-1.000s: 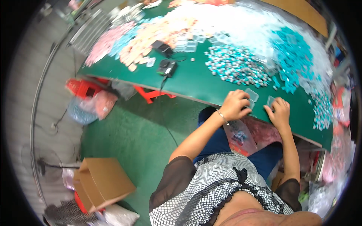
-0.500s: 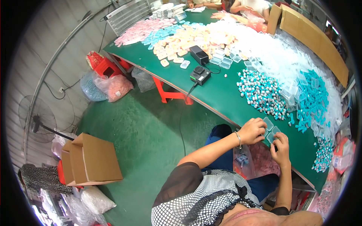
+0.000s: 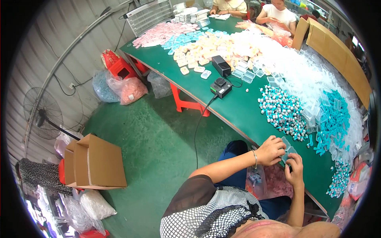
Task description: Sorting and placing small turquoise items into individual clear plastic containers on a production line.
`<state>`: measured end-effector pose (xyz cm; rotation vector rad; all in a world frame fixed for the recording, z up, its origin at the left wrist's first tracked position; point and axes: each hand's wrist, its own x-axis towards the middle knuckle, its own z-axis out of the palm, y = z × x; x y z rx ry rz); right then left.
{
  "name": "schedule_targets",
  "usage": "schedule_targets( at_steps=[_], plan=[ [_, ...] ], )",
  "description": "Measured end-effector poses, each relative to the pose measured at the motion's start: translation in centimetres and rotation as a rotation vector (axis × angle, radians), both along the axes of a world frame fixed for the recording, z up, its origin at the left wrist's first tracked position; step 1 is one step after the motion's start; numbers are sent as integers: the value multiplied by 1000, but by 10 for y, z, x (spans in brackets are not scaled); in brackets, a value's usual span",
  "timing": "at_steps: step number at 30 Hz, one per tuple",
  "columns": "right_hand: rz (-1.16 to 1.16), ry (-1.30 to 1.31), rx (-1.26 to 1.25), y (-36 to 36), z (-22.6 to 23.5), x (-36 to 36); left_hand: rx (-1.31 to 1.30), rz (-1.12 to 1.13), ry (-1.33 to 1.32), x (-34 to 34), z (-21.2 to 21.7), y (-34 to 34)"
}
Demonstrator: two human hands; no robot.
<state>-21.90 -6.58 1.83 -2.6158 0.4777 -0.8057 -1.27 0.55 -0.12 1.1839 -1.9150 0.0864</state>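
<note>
At the table's near edge, my left hand (image 3: 271,150) and my right hand (image 3: 294,169) hold a small clear bluish plastic case (image 3: 286,143) between them. The case has rounded compartments, and my fingers grip its left and right sides, hiding part of it. Beyond my hands lies a heap of small round silver-and-teal parts (image 3: 281,111). To its right is a pile of teal plastic pieces (image 3: 335,115), with a smaller heap of silver-and-teal parts (image 3: 340,176) nearer the right edge.
Clear plastic boxes (image 3: 293,67) cover the green table (image 3: 238,107) at the back right, before a cardboard sheet (image 3: 337,59). Orange cases (image 3: 218,45) and two black devices (image 3: 221,87) lie farther left. Two people sit opposite. A cardboard box (image 3: 103,162) stands on the floor.
The view has shifted, so the table and its piles appear lower and farther right. Both hands remain on the plastic case, with little change in their grip.
</note>
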Motion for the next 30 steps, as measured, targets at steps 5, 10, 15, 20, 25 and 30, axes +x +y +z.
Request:
schedule_targets(
  at_steps=[5, 10, 15, 20, 25, 30],
  plan=[
    [-4, -3, -43, 4, 5, 2, -29, -56, -18, -6, 2, -9],
    [-7, -11, -48, 4, 3, 0, 56, -107, 16, -7, -8, -12],
    [-6, -10, -24, 4, 5, 3, 42, -95, 11, -6, -6, -12],
    [28, 15, -11, 1, 5, 9, 54, -58, 8, -4, -2, -10],
    [11, 80, -122, -6, 24, 7, 33, -9, -6, -6, -2, -6],
    [-340, -44, -309, -78, 47, -3, 27, -45, -10, -12, -1, -10]
  ],
)
